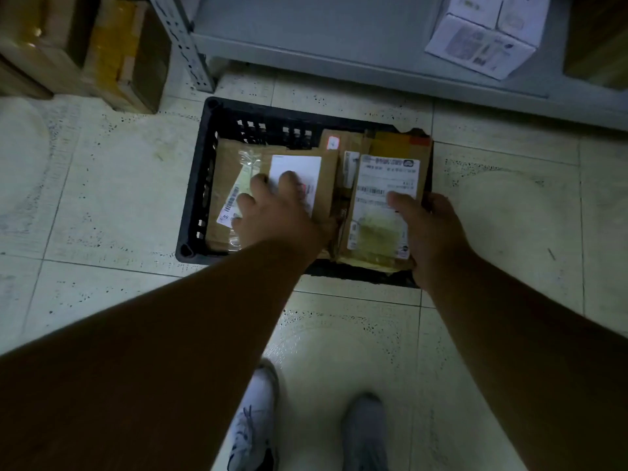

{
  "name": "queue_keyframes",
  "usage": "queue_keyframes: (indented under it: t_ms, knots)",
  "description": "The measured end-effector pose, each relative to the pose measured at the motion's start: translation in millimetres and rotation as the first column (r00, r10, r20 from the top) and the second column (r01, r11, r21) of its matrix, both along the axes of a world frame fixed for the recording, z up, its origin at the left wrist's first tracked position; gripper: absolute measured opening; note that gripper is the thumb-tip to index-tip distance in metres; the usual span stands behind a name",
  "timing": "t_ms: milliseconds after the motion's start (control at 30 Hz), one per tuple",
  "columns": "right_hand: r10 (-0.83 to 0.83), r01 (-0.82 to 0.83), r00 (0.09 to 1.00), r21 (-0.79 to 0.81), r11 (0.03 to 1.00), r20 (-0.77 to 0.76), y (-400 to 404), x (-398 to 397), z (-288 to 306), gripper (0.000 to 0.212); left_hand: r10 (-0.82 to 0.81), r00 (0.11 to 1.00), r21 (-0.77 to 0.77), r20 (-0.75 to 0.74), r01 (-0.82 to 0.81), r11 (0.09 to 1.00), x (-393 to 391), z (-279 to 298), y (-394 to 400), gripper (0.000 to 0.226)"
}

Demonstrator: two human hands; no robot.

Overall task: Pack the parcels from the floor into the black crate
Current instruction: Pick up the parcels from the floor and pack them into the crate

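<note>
The black crate (207, 124) sits on the tiled floor below a shelf. A brown parcel with a white label (326, 171) lies flat in its left half. My left hand (275, 212) rests on top of that parcel with its fingers spread. A second brown parcel with a printed shipping label (384, 185) fills the crate's right side, its near end tilted up over the rim. My right hand (431, 229) grips this parcel at its right edge, thumb on the label. Another brown parcel (343, 141) shows behind them.
A grey metal shelf (339, 45) stands behind the crate, with a white printed box (489, 32) on it. Cardboard boxes (112, 52) are stacked at the back left beside the shelf post. My two shoes (255, 430) stand on the tiles below.
</note>
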State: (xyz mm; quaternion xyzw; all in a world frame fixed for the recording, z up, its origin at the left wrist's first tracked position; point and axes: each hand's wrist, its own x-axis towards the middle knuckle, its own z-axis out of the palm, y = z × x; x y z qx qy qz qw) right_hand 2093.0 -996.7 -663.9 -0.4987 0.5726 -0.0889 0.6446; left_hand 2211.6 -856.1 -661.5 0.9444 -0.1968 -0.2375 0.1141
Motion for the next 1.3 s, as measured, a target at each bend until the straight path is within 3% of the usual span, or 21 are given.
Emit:
queue_keyframes:
  t_ms: [133, 333, 467, 567, 633, 700, 867, 967, 1033, 1067, 1167, 1300]
  knots:
    - [-0.065, 0.065, 0.998, 0.024, 0.998, -0.004, -32, -16, 1, 0.040, -0.080, 0.997, 0.054, 0.001, 0.080, 0.995, -23, -3, -32, 0.083]
    - [0.019, -0.029, 0.997, 0.126, 0.992, 0.078, -63, -24, -3, 0.045, -0.154, 0.987, 0.145, -0.051, 0.159, 0.977, -39, -16, -46, 0.081]
    - [0.013, -0.033, 0.995, 0.215, 0.976, 0.095, -74, -21, 2, 0.040, 0.025, 0.997, -0.023, -0.067, -0.026, 0.999, -30, -19, -45, 0.063]
    - [0.053, -0.086, 0.992, 0.300, 0.950, 0.116, -76, -21, 6, 0.032, 0.310, 0.917, -0.054, -0.252, -0.333, 0.941, -12, -27, -43, 0.055]
    - [0.039, -0.092, 0.987, 0.352, 0.932, 0.153, -77, -23, 8, 0.033, 0.323, 0.865, -0.020, -0.384, -0.358, 0.934, -3, -27, -49, 0.036]
    - [0.042, -0.111, 0.981, 0.379, 0.919, 0.187, -77, -24, 8, 0.034, 0.251, 0.873, -0.047, -0.419, -0.296, 0.954, -4, -24, -59, 0.029]
    - [0.075, -0.112, 0.989, 0.310, 0.944, 0.131, -77, -21, 7, 0.034, 0.297, 0.811, -0.042, -0.504, -0.366, 0.930, -21, -30, -73, 0.050]
    - [0.111, -0.129, 0.990, 0.226, 0.966, 0.087, -76, -11, 11, 0.032, 0.308, 0.653, -0.080, -0.692, -0.493, 0.866, -21, -30, -68, 0.084]
    - [0.101, -0.113, 0.992, 0.186, 0.976, 0.069, -78, -4, 16, 0.032, 0.278, 0.564, -0.079, -0.778, -0.527, 0.846, -27, -25, -61, 0.081]
    - [0.098, -0.105, 0.994, 0.158, 0.982, 0.055, -78, 0, 16, 0.031, 0.277, 0.598, -0.072, -0.752, -0.493, 0.867, -29, -23, -60, 0.069]
    - [0.148, -0.150, 0.988, 0.084, 0.985, 0.038, -71, 15, 17, 0.027, 0.232, 0.810, 0.000, -0.538, -0.275, 0.961, -24, -25, -58, 0.018]
    - [0.178, -0.182, 0.983, 0.115, 0.977, 0.042, -56, 27, 15, 0.043, 0.032, 0.887, 0.161, -0.461, 0.048, 0.986, -14, -31, -53, 0.029]
